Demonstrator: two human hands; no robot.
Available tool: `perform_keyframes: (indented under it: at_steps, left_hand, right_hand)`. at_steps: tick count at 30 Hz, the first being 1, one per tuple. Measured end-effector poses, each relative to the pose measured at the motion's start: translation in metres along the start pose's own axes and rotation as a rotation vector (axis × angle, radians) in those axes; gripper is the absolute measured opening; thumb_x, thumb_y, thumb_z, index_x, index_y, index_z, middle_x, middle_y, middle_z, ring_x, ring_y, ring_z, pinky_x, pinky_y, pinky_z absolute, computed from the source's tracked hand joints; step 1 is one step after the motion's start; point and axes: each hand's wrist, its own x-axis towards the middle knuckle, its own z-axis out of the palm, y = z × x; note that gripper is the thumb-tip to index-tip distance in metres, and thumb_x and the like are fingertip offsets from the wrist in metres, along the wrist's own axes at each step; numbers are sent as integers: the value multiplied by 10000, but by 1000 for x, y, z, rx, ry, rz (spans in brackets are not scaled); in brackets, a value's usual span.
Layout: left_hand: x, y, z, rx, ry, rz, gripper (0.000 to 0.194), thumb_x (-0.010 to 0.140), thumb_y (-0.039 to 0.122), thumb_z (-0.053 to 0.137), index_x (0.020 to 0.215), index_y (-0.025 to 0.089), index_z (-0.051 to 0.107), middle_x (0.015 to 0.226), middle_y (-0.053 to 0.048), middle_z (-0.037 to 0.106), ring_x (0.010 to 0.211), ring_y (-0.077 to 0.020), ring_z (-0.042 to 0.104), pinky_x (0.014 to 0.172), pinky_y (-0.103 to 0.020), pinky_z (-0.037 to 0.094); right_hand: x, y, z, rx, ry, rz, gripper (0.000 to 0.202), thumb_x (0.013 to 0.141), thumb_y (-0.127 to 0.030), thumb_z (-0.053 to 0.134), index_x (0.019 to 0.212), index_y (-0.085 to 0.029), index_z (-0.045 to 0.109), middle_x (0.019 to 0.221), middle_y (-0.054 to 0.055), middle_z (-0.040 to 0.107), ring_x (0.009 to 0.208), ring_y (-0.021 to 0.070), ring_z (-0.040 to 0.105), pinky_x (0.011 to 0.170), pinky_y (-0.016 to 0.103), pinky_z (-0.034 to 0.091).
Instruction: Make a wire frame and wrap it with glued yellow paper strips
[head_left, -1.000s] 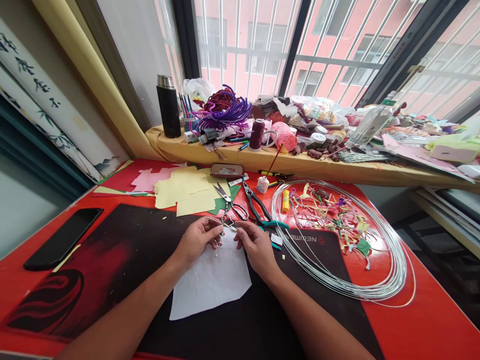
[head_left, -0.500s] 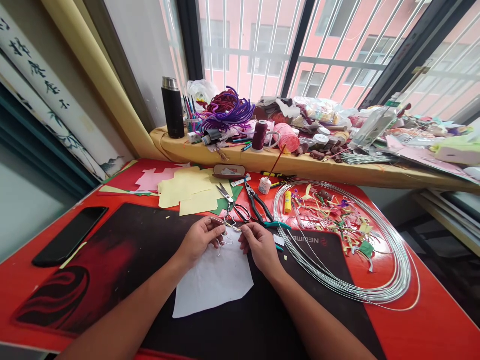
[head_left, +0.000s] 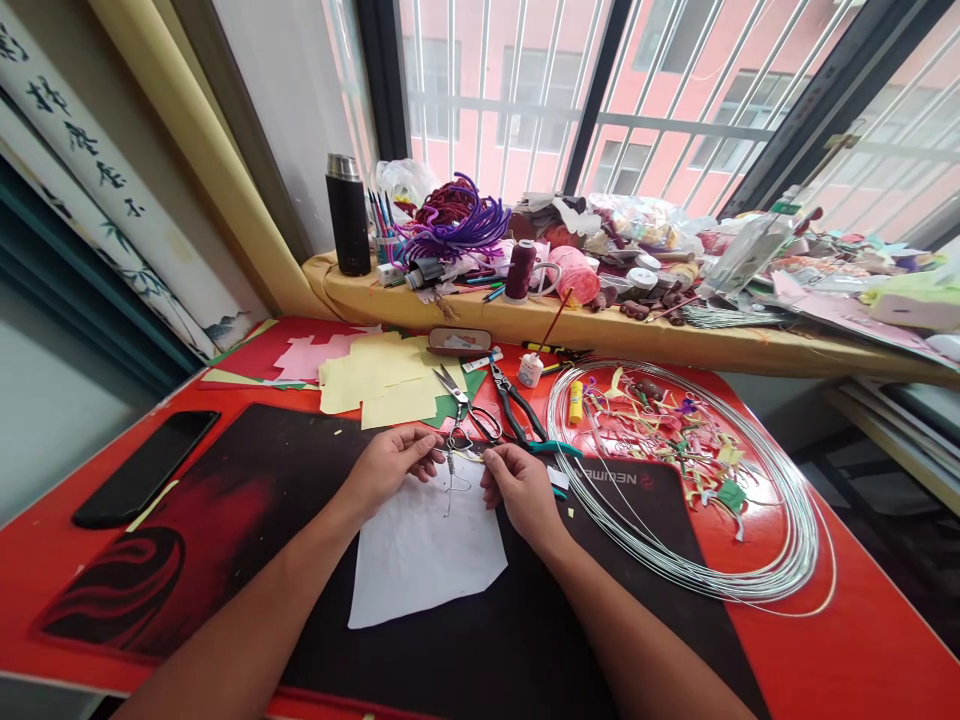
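Note:
Between my hands, above a white sheet of paper [head_left: 427, 570], hangs a small bent-wire figure [head_left: 452, 475] with a twisted stem and open loops. My left hand [head_left: 401, 465] pinches the left side of the wire figure, thumb against fingers. My right hand [head_left: 521, 490] is closed at the fingertips on a thin pale yellow strip [head_left: 471, 456] that runs to the wire figure. Just beyond the hands lie scissors [head_left: 469, 402] with spread blades and a pair of pliers [head_left: 517, 405] with dark and teal handles.
A large coil of silver wire [head_left: 802, 545] lies at right around colourful scraps [head_left: 682, 430]. Yellow paper sheets [head_left: 375, 375], a glue stick [head_left: 576, 402] and a small white bottle [head_left: 530, 371] stand farther back. A black phone [head_left: 146, 468] rests at left. Craft supplies crowd the window ledge.
My left hand has shifted slightly up and left, its fingers straighter. The wire figure has turned and now hangs more upright. My right hand has barely moved.

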Motion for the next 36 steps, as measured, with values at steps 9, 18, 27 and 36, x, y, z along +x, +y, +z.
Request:
perform_keyframes:
  at_steps: [9,18,27,36]
  left_hand:
    - [1,5,-13,203,-82,-40,346,776,485,783,879,158,740,712,-57,745,550,-146,643,534,-263,526]
    - [-4,14,-7,247,-94,-182,321,756,443,737,869,146,695,655,-32,712,511,-140,642,480,-242,493]
    - [-8,0,8,369,-162,-208,271,829,419,642,877,153,668,640,-28,698,473,-145,624,456,-245,467]
    - [-16,2,7,588,-127,-88,295,900,464,592,870,190,697,671,-25,697,520,-161,642,473,-247,451]
  right_hand:
    - [-2,-1,1,-105,-8,-14,331,915,-513,639,812,-199,650,606,-13,628,454,140,574,408,238,503]
    - [-4,-5,-4,-127,73,-122,331,968,-512,602,889,-199,677,640,-9,613,498,149,584,430,240,505]
    - [-5,-3,-4,-190,55,-162,290,987,-464,592,893,-205,681,629,-10,628,502,148,586,485,249,478]
    - [-4,-1,-5,-240,30,-165,258,994,-434,582,895,-216,680,639,-15,634,520,151,595,507,247,467]
